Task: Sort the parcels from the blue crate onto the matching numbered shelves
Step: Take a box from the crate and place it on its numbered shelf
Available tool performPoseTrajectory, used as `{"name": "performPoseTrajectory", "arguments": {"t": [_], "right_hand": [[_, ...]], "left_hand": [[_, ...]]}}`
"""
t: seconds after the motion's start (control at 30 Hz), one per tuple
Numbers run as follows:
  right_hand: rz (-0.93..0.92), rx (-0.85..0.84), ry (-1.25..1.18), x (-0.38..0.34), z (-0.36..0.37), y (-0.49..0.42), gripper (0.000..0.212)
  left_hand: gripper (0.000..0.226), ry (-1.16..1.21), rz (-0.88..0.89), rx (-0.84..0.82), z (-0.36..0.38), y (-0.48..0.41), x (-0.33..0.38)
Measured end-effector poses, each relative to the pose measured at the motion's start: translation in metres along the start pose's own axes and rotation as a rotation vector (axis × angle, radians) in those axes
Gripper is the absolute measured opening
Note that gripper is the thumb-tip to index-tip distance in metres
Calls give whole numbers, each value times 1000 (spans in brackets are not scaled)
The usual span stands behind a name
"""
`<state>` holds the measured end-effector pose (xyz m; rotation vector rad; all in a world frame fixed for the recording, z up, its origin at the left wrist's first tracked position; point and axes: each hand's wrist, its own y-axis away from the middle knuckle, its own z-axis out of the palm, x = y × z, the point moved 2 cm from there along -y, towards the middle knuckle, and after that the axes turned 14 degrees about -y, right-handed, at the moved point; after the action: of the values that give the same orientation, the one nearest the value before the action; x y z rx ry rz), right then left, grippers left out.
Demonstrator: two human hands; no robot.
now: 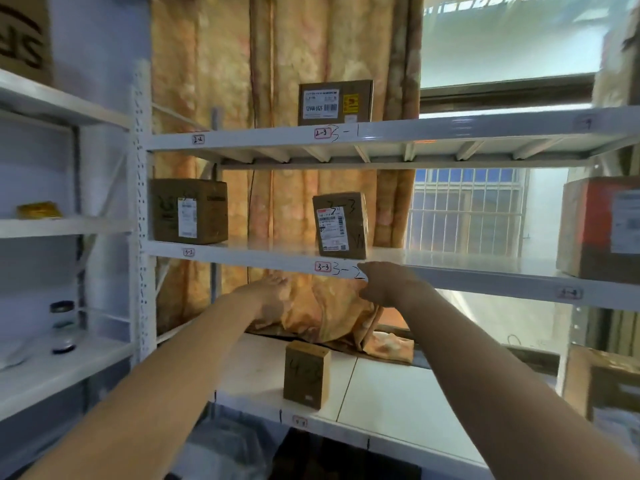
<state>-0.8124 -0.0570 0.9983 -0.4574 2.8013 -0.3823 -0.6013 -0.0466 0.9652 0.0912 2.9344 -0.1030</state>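
White metal rack [142, 202], orange curtain [214, 81] behind. L hand [273, 292] blurred, fingers loose, empty, below mid shelf [259, 258]. 3-3 parcel [341, 225] stands on it, above 3-3 label [322, 267]. R hand [384, 282] loosely curled, empty, at shelf edge. Barred window [464, 213] R.

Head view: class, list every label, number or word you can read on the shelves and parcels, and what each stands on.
"12V4A-3525": top parcel, on its label.
"2-2", "2-3", handwritten "3-1": upper shelf edge.
"3-2", "3-3", handwritten "3-2": middle shelf edge.
"3-3": handwritten on centre parcel.
"4-3": handwritten on lower parcel.
Too blurred: right-hand shelf tags, lower shelf tag, left parcel writing, fine print.
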Motion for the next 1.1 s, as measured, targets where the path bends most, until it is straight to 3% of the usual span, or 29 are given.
{"name": "performPoseTrajectory", "arguments": {"t": [0.13, 0.27, 0.37, 0.57, 0.73, 0.77, 0.9, 1.1], "right_hand": [[-31, -70, 46, -27, 30, -4, 44], [-219, -139, -28, -103, 80, -17, 54], [-374, -263, -69, -177, 138, -15, 56], [-601, -547, -186, -331, 257, 3, 60], [-695, -759, -231, -437, 368, 8, 49], [-719, -783, -234, -454, 391, 5, 45], [-658, -874, -214, -489, 469, -20, 63], [-491, -1056, -199, -475, 584, -31, 50]], "left_hand": [[63, 86, -140, -6, 25, 42, -59], [60, 102, -328, -24, 63, 103, -147], [53, 101, -476, -110, 101, 168, -208], [63, 48, -793, -317, 210, 296, -328], [64, 116, -943, -510, 316, 365, -398], [65, 127, -963, -549, 337, 373, -411], [64, 192, -939, -637, 403, 368, -451], [60, 351, -790, -749, 507, 312, -457]]}}
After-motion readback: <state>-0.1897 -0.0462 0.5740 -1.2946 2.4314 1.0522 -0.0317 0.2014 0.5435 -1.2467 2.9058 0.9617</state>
